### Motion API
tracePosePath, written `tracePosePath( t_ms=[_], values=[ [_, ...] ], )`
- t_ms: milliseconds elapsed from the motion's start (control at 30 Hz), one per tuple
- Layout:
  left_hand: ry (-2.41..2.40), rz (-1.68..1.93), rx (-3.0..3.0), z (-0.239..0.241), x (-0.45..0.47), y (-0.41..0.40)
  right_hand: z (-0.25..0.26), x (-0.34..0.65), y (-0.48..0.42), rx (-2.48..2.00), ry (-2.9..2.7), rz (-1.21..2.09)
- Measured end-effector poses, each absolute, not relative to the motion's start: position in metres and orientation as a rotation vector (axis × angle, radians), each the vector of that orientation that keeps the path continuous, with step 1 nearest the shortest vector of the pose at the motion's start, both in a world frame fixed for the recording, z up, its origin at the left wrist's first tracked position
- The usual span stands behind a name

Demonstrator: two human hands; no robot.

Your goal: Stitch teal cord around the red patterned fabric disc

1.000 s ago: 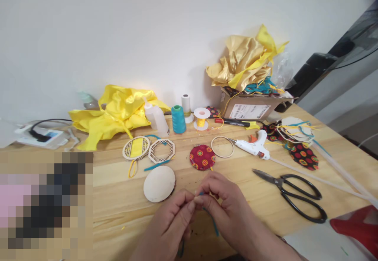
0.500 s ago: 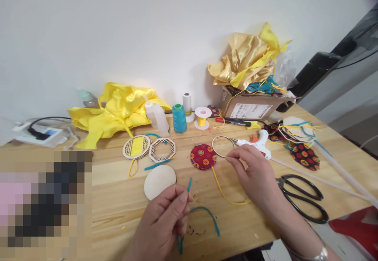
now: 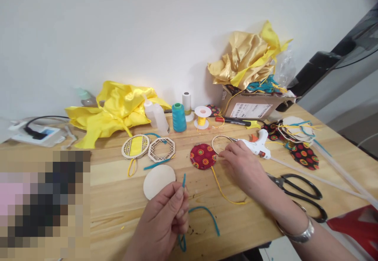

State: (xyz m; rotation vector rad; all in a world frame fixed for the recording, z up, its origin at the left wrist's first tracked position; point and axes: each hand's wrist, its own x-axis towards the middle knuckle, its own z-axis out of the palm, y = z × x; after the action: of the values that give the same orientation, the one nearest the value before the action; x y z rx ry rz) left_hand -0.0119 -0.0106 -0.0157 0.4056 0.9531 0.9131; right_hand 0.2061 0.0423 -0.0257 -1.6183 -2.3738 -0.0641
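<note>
Teal cord stays pinched in the left hand. The right hand has let go and moved to centre frame, its fingertips now at the red fabric disc; whether it grips anything there cannot be told.

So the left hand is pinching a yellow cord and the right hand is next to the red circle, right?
Not quite. The cord pinched in the left hand is teal, not yellow, as the head view shows. The right hand is indeed next to the red circle.
</note>
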Motion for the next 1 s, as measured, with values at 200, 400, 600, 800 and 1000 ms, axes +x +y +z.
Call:
tracePosePath(
  t_ms=[200,400,600,800,1000],
  values=[
    [0.932,0.903,0.406,-0.016,-0.011,-0.012,-0.033,0.201,0.048,-1.614,-2.387,-0.034],
    [0.964,0.922,0.446,-0.014,-0.012,-0.014,-0.03,0.2,0.047,-1.594,-2.35,0.052],
    [1.0,0.93,0.488,-0.014,-0.013,-0.013,-0.004,0.201,0.047,-1.52,-2.139,0.41],
    [0.972,0.898,0.375,-0.01,-0.007,-0.007,0.029,0.174,0.036,-1.442,-2.043,0.502],
    [0.892,0.927,0.254,-0.003,-0.005,0.003,0.017,0.142,0.001,-1.231,-2.356,0.017]
  ],
)
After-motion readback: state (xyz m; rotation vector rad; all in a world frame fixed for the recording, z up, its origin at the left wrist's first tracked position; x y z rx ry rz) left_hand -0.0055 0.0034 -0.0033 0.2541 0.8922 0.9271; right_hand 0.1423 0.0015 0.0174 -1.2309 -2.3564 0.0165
